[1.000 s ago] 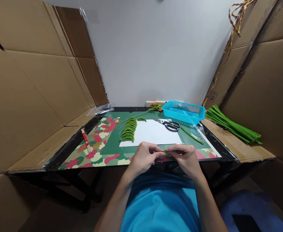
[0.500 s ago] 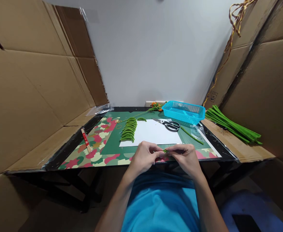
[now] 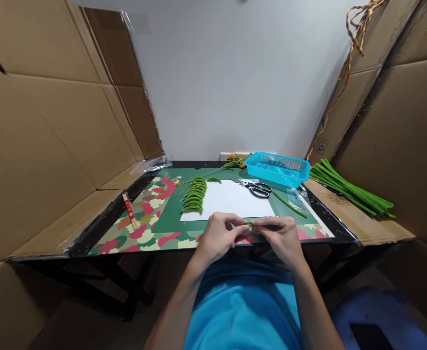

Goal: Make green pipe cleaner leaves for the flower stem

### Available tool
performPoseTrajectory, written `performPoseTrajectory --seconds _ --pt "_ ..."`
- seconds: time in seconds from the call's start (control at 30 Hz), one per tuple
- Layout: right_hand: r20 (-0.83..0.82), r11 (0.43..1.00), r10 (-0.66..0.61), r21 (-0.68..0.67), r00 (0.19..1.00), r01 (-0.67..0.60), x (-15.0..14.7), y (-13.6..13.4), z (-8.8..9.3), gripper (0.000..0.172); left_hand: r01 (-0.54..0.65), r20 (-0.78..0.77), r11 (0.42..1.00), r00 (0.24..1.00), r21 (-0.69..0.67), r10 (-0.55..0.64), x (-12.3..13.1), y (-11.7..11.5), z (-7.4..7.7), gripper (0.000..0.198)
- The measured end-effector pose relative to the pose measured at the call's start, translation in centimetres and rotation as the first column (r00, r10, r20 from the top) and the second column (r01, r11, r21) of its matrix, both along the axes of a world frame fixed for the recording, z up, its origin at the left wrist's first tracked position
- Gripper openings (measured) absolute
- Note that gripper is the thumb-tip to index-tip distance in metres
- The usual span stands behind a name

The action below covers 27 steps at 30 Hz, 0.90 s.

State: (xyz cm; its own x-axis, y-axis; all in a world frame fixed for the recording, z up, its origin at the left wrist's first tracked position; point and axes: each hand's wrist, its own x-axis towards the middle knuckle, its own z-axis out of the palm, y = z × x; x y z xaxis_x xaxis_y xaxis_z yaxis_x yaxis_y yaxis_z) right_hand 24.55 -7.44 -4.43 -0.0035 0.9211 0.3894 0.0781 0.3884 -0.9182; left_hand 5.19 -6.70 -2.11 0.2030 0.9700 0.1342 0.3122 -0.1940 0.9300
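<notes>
At the front edge of the table, a small piece of green pipe cleaner [image 3: 249,224] is pinched between both hands. My left hand [image 3: 222,236] closes thumb and forefinger on its left end; my right hand [image 3: 278,236] pinches the right end. The fingers cover most of the piece. Just beyond them lies a white sheet of paper [image 3: 231,199]. Along the paper's left side runs a column of several bent green pipe-cleaner pieces [image 3: 194,197], with one more curved piece [image 3: 213,180] at the top. Black-handled scissors [image 3: 259,189] rest at the paper's upper right.
One long pipe cleaner [image 3: 289,204] lies right of the paper on the green mat [image 3: 169,218]. A blue basket [image 3: 277,170] and orange flowers [image 3: 236,159] stand at the back. A bundle of green stems [image 3: 351,189] rests on cardboard at right, chopsticks in a red wrapper [image 3: 129,209] at left.
The green piece between the fingertips has shifted slightly, and the right fingers have moved a little on it. Everything on the table stays where it was.
</notes>
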Motion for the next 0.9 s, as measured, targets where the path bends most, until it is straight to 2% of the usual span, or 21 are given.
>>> performPoseTrajectory --seconds 0.07,0.23,0.47,0.67,0.9 --pt "0.010 0.999 -0.027 0.033 1.000 0.026 -0.1 0.0 -0.1 0.011 0.033 0.019 0.999 0.999 -0.004 -0.033 -0.1 0.2 -0.1 0.023" --pt "0.008 0.998 0.036 0.056 0.999 -0.036 -0.2 -0.1 0.1 0.011 0.108 0.093 0.994 0.990 -0.026 -0.105 -0.4 0.3 0.3 0.031" --pt "0.024 0.997 0.040 0.066 0.999 -0.042 0.0 -0.4 0.1 0.012 0.175 0.128 0.983 0.977 -0.046 -0.168 -0.5 0.1 0.5 0.034" --pt "0.060 0.998 -0.028 0.063 0.998 0.025 -0.8 -0.2 0.3 0.013 0.175 0.111 0.984 0.979 -0.031 -0.170 -0.3 0.1 0.6 0.035" --pt "0.222 0.966 -0.167 0.232 0.961 0.114 -1.8 -0.4 -0.3 0.015 0.129 0.063 0.991 0.989 0.041 -0.132 -0.4 0.1 0.0 0.030"
